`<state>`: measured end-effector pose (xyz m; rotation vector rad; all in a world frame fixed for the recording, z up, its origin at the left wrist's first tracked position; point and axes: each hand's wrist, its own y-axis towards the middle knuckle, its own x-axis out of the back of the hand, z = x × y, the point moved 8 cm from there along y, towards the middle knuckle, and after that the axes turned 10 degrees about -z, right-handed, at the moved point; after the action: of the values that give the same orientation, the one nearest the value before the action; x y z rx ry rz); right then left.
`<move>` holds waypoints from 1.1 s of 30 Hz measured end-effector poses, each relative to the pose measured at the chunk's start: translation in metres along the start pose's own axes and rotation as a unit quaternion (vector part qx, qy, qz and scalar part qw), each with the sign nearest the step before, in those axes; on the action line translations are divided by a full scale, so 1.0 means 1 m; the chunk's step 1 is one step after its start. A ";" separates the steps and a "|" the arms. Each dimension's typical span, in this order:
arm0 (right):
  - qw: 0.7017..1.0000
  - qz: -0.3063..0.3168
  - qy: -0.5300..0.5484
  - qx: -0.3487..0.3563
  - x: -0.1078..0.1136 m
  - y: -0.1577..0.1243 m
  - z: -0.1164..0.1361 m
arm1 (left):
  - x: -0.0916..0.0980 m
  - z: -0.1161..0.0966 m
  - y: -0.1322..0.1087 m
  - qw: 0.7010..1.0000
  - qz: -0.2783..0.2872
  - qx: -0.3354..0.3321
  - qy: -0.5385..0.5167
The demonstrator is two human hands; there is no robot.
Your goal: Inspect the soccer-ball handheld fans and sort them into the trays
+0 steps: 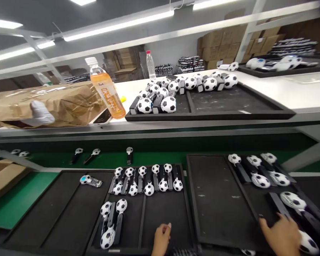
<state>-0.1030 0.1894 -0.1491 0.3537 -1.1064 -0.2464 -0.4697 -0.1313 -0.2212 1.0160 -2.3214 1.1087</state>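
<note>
My left hand is over the lower right part of the middle black tray, its fingers curled together; whether something small is between them is hidden. Black-handled pieces with soccer-ball heads lie in a row along that tray's far side, with several more at its left. My right hand reaches over the right black tray, fingers spread beside a black handle and a soccer-ball piece. The fingertips are near the handle; a grip on it cannot be made out.
A left tray holds one piece with exposed innards. Loose pieces lie on the green belt. The white shelf above bears a filled tray, an orange drink bottle and a brown paper package.
</note>
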 end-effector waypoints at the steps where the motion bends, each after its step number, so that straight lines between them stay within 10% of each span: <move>1: 1.000 0.012 0.013 0.019 -0.008 -0.002 0.007 | -0.016 -0.014 -0.003 1.000 0.022 -0.014 0.003; 6: 0.995 0.081 0.041 0.040 -0.038 -0.029 0.014 | -0.083 -0.078 -0.025 0.991 0.094 -0.082 0.057; 10: 0.995 0.094 0.019 0.004 -0.040 -0.044 -0.016 | -0.099 -0.101 -0.037 0.980 0.114 -0.108 0.120; 18: 0.985 0.159 0.031 -0.065 -0.035 -0.044 -0.076 | -0.114 -0.093 -0.062 0.964 0.166 -0.078 0.191; 33: 0.982 0.153 0.046 -0.096 -0.022 -0.020 -0.092 | -0.127 -0.088 -0.075 0.968 0.177 -0.042 0.174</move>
<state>-0.0299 0.1932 -0.2128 0.0196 -1.0210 -0.0629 -0.3274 -0.0376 -0.2030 0.3418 -2.2802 1.1915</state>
